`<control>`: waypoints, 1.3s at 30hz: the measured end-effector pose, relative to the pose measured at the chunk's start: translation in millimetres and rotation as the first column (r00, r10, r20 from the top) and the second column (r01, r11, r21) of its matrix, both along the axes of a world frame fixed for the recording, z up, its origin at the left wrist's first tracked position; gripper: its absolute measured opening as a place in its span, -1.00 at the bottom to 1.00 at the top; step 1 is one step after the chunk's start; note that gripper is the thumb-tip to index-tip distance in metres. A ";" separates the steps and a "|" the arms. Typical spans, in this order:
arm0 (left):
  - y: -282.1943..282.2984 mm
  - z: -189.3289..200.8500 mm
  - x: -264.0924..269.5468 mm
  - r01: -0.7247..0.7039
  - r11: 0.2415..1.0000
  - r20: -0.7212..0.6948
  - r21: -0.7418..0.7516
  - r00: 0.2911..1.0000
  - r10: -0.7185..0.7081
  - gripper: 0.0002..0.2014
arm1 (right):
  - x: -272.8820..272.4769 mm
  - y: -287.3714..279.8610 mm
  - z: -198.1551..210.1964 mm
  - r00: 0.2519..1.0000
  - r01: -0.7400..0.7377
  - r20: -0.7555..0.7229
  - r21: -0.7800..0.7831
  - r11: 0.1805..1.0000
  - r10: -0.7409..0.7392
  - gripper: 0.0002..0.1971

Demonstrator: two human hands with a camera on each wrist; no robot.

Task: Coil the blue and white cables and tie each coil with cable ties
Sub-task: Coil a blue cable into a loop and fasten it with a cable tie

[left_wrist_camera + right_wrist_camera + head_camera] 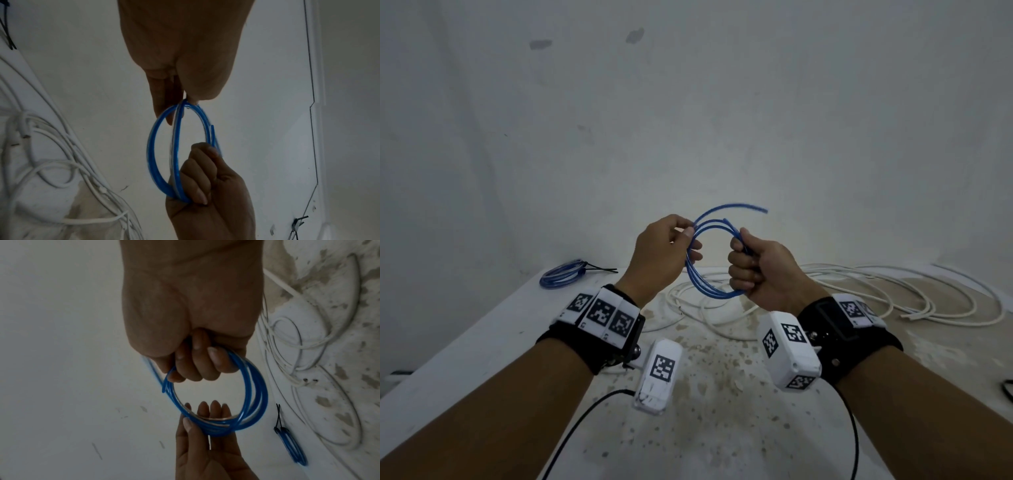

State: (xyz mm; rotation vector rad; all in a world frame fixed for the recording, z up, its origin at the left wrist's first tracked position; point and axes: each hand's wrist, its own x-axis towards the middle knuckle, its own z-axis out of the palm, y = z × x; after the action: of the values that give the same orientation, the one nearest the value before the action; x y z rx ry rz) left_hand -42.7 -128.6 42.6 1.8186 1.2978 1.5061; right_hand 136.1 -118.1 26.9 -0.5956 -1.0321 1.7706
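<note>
A: Thin blue plastic-sheathed cable, wound into a small round coil (709, 260), held up above the stained white table (482, 342) between both hands. Right hand (756, 270) fisted round the bundled turns on its side of the ring; left hand (657, 253) pinching the opposite side between thumb and fingers (205, 410).

B: Loose end?

A: Free tip (760, 209) springing out up and beyond the right grip, not yet tucked in. Seems springy stuff: light, fairly stiff, smooth-skinned, likely to unwind once let go.

B: Best hold, then?

A: Probably right where the turns bunch, all strands trapped together, as in the right fist. A pinch on one strand alone would likely let the rest slip and fan apart, as seen in the left wrist view.

B: Anything else about?

A: Below and behind the right grip, loose white round cables (859, 291) sprawled on the table, uncoiled. Out past the left grip, a finished blue coil (561, 277) cinched with a black cable tie (599, 269). No loose tie clearly made out near either grip.
</note>
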 end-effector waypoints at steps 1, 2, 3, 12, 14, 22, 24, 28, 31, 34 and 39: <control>0.0 -0.9 -1.5 0.019 1.000 -0.012 0.010 1.000 -0.019 -0.82 | 1.1 -0.3 0.1 1.000 -0.010 0.011 0.001 1.000 0.009 -0.58; 0.6 -1.8 -3.1 0.042 0.999 -0.027 0.019 0.999 -0.042 -0.79 | 2.3 -0.3 0.2 1.000 -0.015 0.016 0.001 1.000 0.015 -0.59; 1.3 -2.7 -4.5 0.071 0.997 -0.039 0.028 0.997 -0.070 -0.77 | 3.3 0.1 0.6 1.000 -0.015 0.014 -0.001 1.000 0.015 -0.59; 3.6 -6.1 -8.2 0.146 0.987 -0.201 0.067 0.971 -0.129 -0.69 | 7.1 0.7 -1.7 1.000 0.021 0.016 -0.036 0.999 -0.020 -0.59; 2.5 -4.7 -6.2 0.143 0.988 -0.208 0.051 0.970 -0.129 -0.65 | 5.4 1.3 -3.0 0.999 0.031 0.033 -0.032 0.999 -0.030 -0.59; -3.2 -5.7 4.4 0.146 0.989 0.046 0.033 0.988 -0.148 -0.74 | -1.9 -2.1 -6.0 0.989 0.041 0.139 0.044 0.998 -0.047 -0.60; -2.9 -5.2 3.0 0.154 0.988 0.084 -0.001 0.985 -0.153 -0.76 | -0.5 -3.0 -7.0 0.993 0.016 0.118 0.042 0.999 -0.021 -0.60; -1.1 -3.6 -0.6 0.147 0.989 0.098 -0.023 0.985 -0.144 -0.79 | 0.1 -2.1 -9.8 0.998 -0.053 0.016 -0.007 0.999 0.053 -0.53; -1.3 -3.9 -2.3 0.138 0.990 0.073 -0.024 0.988 -0.136 -0.81 | -0.1 -0.6 -12.2 0.994 -0.096 -0.057 -0.038 0.995 0.093 -0.23; -1.5 -4.3 -5.1 0.149 0.988 0.051 -0.029 0.988 -0.147 -0.81 | -0.2 0.6 -13.6 0.990 -0.124 -0.073 -0.035 0.992 0.121 -0.17; -2.2 -5.0 -8.6 0.190 0.980 0.019 -0.057 0.982 -0.190 -0.73 | -3.0 -0.1 -13.7 0.982 -0.170 -0.079 -0.002 0.986 0.169 -0.64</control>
State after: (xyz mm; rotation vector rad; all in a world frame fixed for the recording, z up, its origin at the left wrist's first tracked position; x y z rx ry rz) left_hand -51.3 -130.8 37.6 1.8348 1.1148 1.3617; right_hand 133.1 -118.2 13.2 -0.4504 -1.0461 1.9323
